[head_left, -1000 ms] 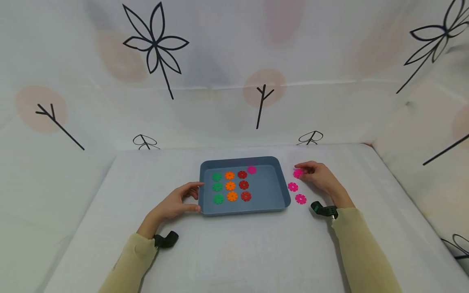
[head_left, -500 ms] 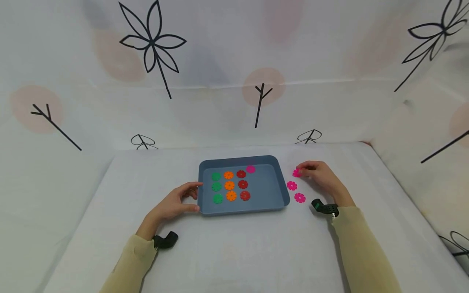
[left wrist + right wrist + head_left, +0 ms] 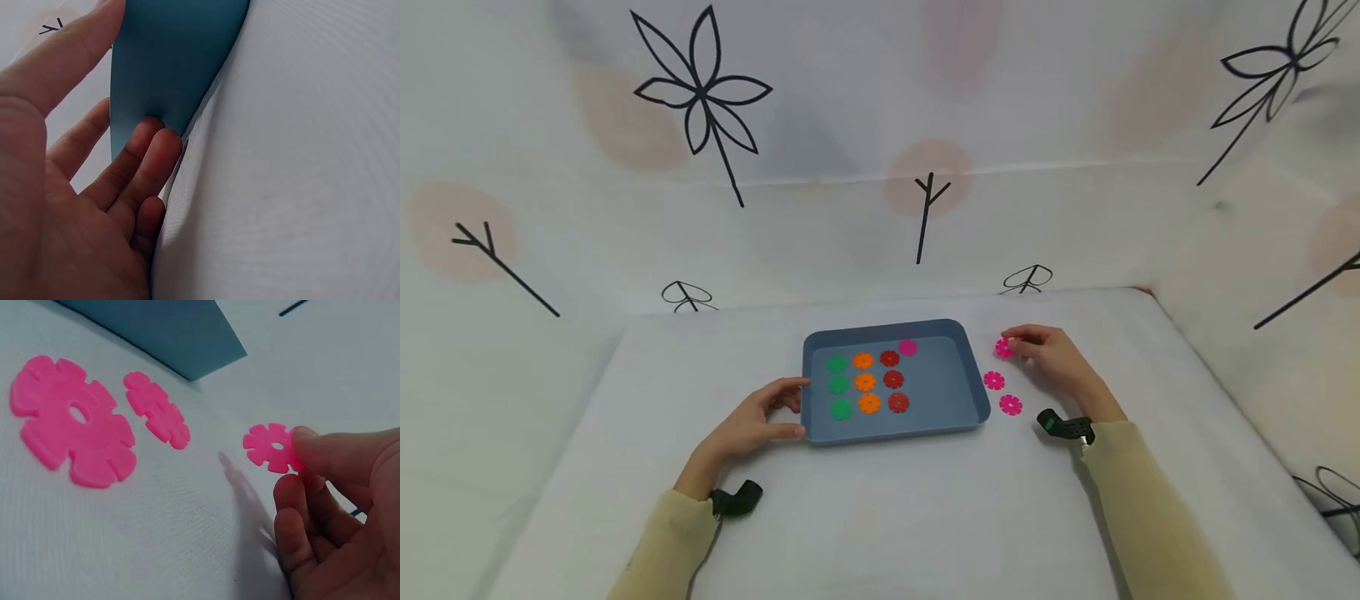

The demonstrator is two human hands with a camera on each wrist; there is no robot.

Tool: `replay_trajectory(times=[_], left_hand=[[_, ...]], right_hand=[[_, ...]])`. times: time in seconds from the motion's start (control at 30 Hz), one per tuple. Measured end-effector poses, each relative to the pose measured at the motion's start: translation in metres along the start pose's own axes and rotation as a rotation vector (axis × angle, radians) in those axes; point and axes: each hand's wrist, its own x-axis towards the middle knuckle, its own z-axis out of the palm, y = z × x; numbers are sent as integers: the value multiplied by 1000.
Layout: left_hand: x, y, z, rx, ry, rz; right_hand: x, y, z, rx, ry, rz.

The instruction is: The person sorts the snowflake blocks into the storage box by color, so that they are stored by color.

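A blue-grey tray [image 3: 940,408] stands on the table, holding columns of green, orange and red notched plastic discs, plus one pink disc [image 3: 907,347] near its far edge. My left hand [image 3: 747,423] rests at the tray's left side, thumb and fingertips against the outer wall; the left wrist view shows the fingers [image 3: 159,156] loosely bent against the wall [image 3: 175,56]. To the right of the tray, my right hand [image 3: 1060,362] pinches a pink snowflake disc [image 3: 269,447] between thumb and fingers, raised over the cloth with its shadow below.
Two more pink discs, a nearer one [image 3: 1011,405] and a farther one [image 3: 994,381], lie flat on the white cloth between tray and right hand. A patterned cloth backdrop [image 3: 820,233] rises behind the table.
The right hand now pinches the pink disc and has lifted it slightly. The left hand stays at the tray. The head view has shifted a little.
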Motion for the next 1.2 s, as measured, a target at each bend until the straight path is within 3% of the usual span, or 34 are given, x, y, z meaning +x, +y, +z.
replay_trajectory(times=[0.4,0.73,0.97,1.2], left_hand=[[4,4,7,-28,7,-4],[4,9,7,-22,27,-11],[-2,47,2,-48,23,-34],[-3,44,2,-53,22,-24]], right_hand=[[-6,-22,3,-18,94,70],[-2,-62,16,-66,54,-116],[5,-83,28,-92,-11,-182],[14,-92,47,-128,-72,-227]])
